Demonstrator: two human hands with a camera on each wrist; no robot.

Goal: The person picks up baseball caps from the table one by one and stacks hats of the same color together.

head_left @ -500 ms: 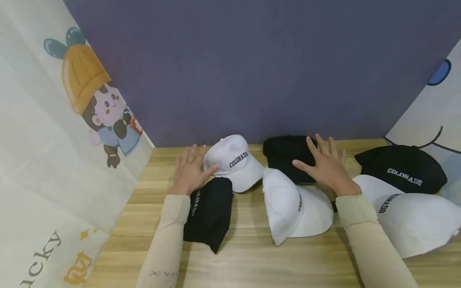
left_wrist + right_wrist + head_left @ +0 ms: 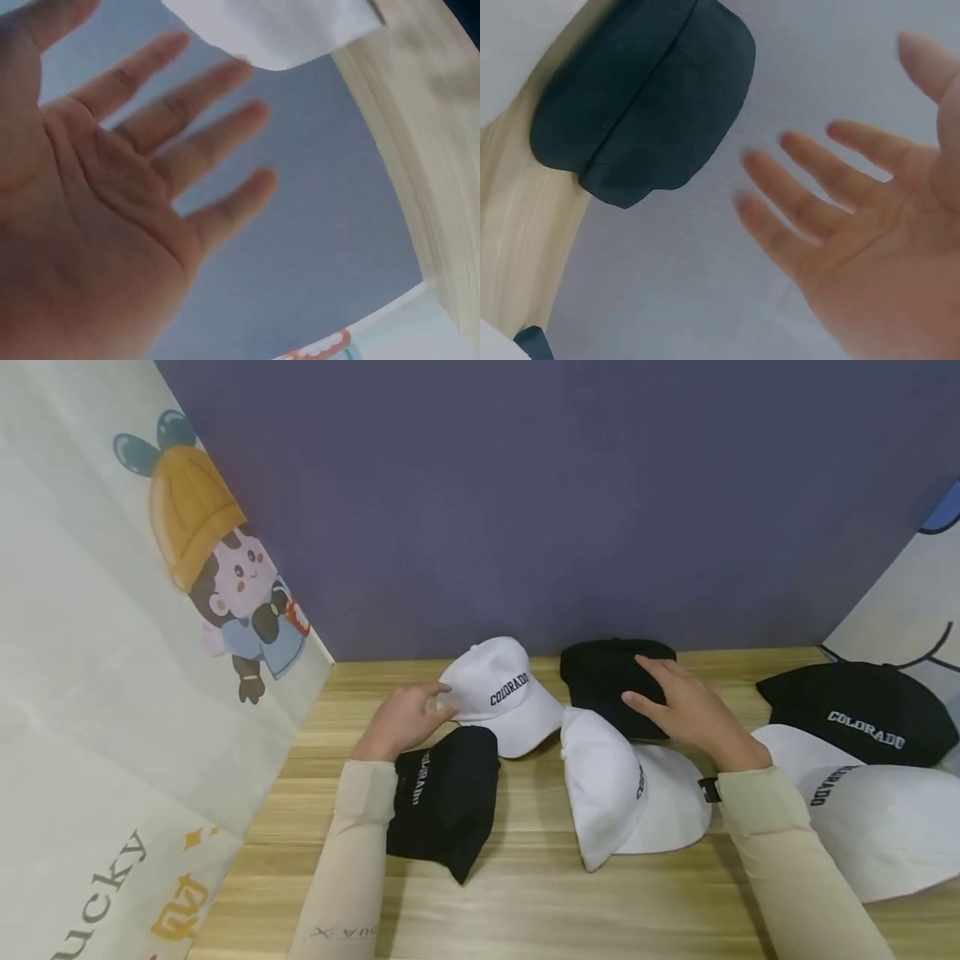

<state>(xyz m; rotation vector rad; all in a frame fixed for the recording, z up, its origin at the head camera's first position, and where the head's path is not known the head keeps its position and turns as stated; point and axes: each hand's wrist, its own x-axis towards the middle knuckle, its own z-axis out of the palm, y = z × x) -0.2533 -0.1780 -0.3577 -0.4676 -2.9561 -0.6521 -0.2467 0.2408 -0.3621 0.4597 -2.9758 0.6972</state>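
My left hand (image 2: 405, 718) is held beside a white baseball cap (image 2: 483, 672) lettered COLORADO, above and behind a black cap (image 2: 450, 793). In the left wrist view its palm and slightly bent fingers are bare. My right hand (image 2: 686, 710) hovers by another black cap (image 2: 600, 672) at the back, overlapping its right side in the head view. The right wrist view shows that palm free of anything, apart from the black cap (image 2: 660, 97). A second white cap (image 2: 600, 785) lies tilted on its side between the arms, its brim pointing right.
On the right lie one more black cap (image 2: 855, 702) and a white cap (image 2: 885, 827) overlapping its front. All rest on a wood-grain table (image 2: 525, 910). A dark blue-grey panel (image 2: 525, 510) rises behind, and a printed white sheet (image 2: 75, 652) borders the left.
The spread fingers of both hands have drawn together and bent slightly, and the hands have turned. The head view has shifted, so the caps appear slightly further right; they stay in place.
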